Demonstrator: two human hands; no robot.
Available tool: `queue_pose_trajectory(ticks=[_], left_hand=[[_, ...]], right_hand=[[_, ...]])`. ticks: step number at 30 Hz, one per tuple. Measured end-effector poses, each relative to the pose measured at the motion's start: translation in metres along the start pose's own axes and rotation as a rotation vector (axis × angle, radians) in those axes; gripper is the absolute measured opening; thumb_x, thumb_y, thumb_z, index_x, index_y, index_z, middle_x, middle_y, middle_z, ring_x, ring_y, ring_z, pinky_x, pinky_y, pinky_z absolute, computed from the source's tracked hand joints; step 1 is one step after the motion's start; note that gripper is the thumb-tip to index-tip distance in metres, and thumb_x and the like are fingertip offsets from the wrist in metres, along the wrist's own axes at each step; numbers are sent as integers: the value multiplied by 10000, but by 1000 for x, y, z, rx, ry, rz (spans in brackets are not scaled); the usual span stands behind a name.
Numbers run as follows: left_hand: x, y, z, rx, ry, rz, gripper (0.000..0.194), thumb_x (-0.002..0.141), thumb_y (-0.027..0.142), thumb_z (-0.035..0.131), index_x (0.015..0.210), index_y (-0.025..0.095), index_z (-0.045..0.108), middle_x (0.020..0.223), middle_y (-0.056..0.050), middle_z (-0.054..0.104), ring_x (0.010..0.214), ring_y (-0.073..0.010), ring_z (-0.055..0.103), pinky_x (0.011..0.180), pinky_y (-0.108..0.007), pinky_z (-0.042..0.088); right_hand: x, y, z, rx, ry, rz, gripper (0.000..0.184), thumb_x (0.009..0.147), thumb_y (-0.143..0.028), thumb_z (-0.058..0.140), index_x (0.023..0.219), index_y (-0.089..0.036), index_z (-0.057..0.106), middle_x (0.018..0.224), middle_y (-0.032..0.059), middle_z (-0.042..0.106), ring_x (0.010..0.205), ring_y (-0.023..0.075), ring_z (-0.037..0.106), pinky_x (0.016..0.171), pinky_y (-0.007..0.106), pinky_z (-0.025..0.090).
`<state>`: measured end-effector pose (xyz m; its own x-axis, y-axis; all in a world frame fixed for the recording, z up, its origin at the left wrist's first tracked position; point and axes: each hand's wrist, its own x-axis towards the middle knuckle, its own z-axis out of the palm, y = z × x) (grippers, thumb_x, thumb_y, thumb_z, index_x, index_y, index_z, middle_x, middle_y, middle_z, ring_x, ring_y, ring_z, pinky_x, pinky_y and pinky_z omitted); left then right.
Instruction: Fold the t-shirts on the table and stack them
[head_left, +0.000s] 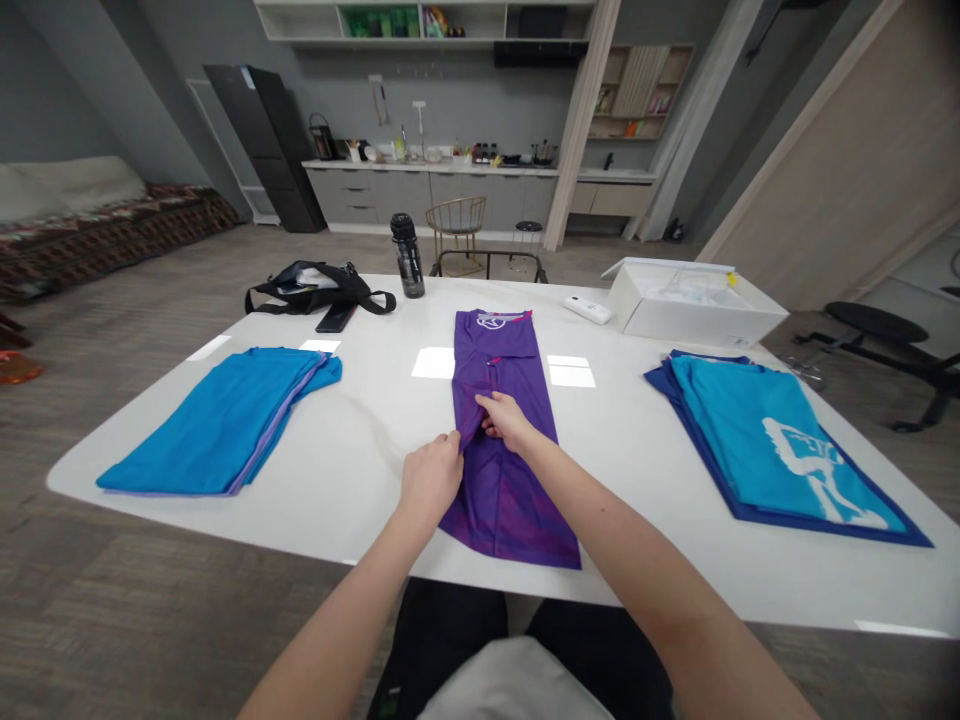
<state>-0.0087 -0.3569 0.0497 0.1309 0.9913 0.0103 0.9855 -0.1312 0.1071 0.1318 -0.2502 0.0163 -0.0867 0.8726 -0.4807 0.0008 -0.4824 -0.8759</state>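
Observation:
A purple T-shirt (517, 500) lies folded into a long narrow strip in front of me, with a white logo near its far end. My left hand (433, 478) is closed on the strip's left edge, its fingertips partly hidden by the cloth. Just to the right, my right hand (504, 420) pinches the fabric around the middle of the strip, the index finger stretched along it and the other fingers curled. Between the two hands the cloth is slightly raised and creased.
Folded blue shirts (217, 420) lie on the white table (360, 520) at left; more blue shirts (750, 430) lie at right. Along the far side are a black bag (311, 285), a phone (335, 318), a dark bottle (407, 258), a white device (587, 309) and an open white box (675, 318).

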Motion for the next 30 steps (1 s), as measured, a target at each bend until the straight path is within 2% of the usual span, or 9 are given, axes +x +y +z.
queue_pose_trajectory(ticks=[2,5,8,12,14,17,20,24,30], left_hand=[[-12,-2,-5,0,18,2,145,990,265,474,1051,227,600,947,-61,705,801,-239,701,690,-326,468],[-28,-4,-9,-19,85,29,128,990,298,509,1047,240,608,946,-46,704,781,-230,691,663,-315,451],[-43,-5,-6,-90,147,73,130,978,284,548,1076,246,625,967,-34,702,770,-213,679,656,-313,454],[-62,-6,9,-254,280,232,231,927,100,546,1102,217,641,997,-46,699,875,-210,658,800,-345,491],[-70,-4,18,-337,366,299,302,892,31,540,1121,201,640,1027,-57,698,944,-215,636,862,-367,486],[-78,4,32,-377,441,359,335,903,32,532,1178,195,631,1050,-64,698,966,-216,612,897,-396,475],[-82,10,40,-344,418,386,377,930,74,517,1281,193,589,1126,-92,682,1027,-230,603,960,-435,464],[-88,7,47,-284,360,301,463,889,86,545,1338,201,550,1233,-134,631,1127,-279,588,996,-481,460],[-95,-6,51,-193,291,274,377,921,87,509,1274,186,593,1182,-126,649,1068,-272,601,933,-454,497]], right_hand=[[-7,1,-1,12,-4,7,222,975,-381,595,848,-218,512,581,-67,537,424,62,475,381,146,319],[-23,6,-1,-57,-169,103,265,912,-408,684,817,-191,564,616,-7,610,453,92,535,379,169,338],[-43,12,-1,-108,-310,146,247,846,-350,756,794,-170,595,662,26,651,494,105,576,394,170,360],[-66,20,-2,56,-251,61,167,885,-337,692,884,-204,591,699,-7,650,522,93,566,442,164,413],[-77,25,-4,81,-239,77,199,883,-389,693,923,-226,585,711,-21,641,555,107,581,476,189,466],[-92,35,-8,36,-291,144,270,819,-400,766,903,-219,584,711,-27,627,579,114,581,514,224,515],[-107,45,-14,31,-298,139,234,799,-327,774,877,-198,595,722,-19,634,585,108,583,535,225,525],[-123,53,-20,75,-275,76,206,806,-290,747,939,-189,626,803,8,692,667,124,657,590,222,537],[-142,61,-29,193,-244,71,424,749,-297,797,1081,-239,541,811,-37,659,619,123,661,504,209,519]])
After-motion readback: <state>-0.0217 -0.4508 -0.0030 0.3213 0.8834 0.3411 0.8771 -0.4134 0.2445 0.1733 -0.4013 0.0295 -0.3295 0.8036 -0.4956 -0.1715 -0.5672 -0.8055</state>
